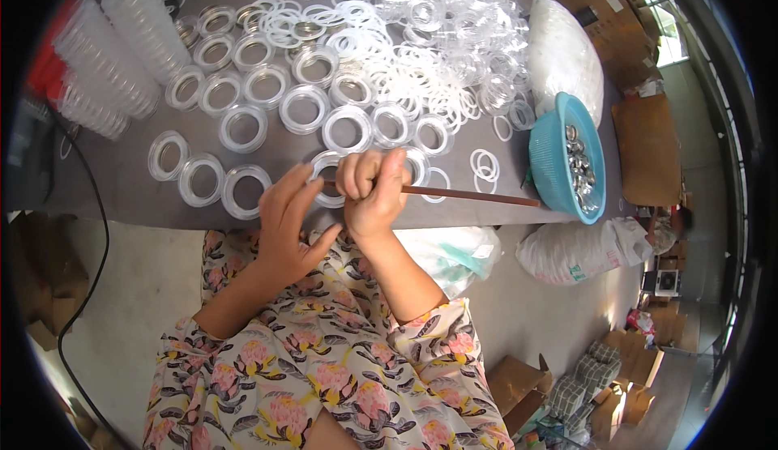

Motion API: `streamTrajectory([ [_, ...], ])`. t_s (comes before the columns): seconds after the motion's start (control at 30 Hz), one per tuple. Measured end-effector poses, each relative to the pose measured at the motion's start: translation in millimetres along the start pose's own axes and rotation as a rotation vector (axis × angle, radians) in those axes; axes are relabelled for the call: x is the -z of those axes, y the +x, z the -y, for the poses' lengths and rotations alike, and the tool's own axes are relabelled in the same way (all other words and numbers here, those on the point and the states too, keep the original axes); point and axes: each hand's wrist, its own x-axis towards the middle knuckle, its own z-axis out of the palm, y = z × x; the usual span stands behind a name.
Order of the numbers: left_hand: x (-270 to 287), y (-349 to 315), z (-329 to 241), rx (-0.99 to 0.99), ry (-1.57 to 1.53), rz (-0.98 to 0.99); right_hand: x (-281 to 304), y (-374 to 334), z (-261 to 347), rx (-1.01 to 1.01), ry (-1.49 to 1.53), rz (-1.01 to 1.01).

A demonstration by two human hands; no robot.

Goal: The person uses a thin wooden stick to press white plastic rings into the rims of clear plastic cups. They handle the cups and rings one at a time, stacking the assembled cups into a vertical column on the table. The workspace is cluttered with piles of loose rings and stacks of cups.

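My right hand is closed in a fist around a thin reddish-brown stick, which points right toward a blue basket. The stick's short end pokes out on the left, close to my left fingers. My left hand is open at the table's front edge, thumb apart from the stretched fingers. Clear round plastic rings with wide center holes lie in loose rows beyond both hands. One clear ring is partly hidden behind my hands. Whether my left fingertips touch it, I cannot tell.
Flat white rings are heaped mid-table, with clear plastic pieces piled behind. Stacked clear cups stand at the left. The blue basket at the right edge holds shiny metal pieces. A black cable hangs on the left.
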Motion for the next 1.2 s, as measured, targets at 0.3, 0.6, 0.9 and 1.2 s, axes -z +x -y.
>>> streamTrajectory([
  [0.3,43.7,-34.2,30.3,0.185,0.418,0.075,7.2,7.0,11.9,0.041,0.093,-0.124],
  [0.6,16.8,33.6,3.4,-0.114,0.074,0.367,26.1,17.4,49.4,0.21,0.093,-0.158],
  [0.9,-1.7,33.4,10.0,0.129,-0.317,0.157,11.5,6.5,56.1,-0.228,0.118,-0.02],
  [1.2,-13.0,19.5,17.4,0.299,-0.498,0.203,-2.6,22.5,18.0,-0.175,0.04,-0.041],
])
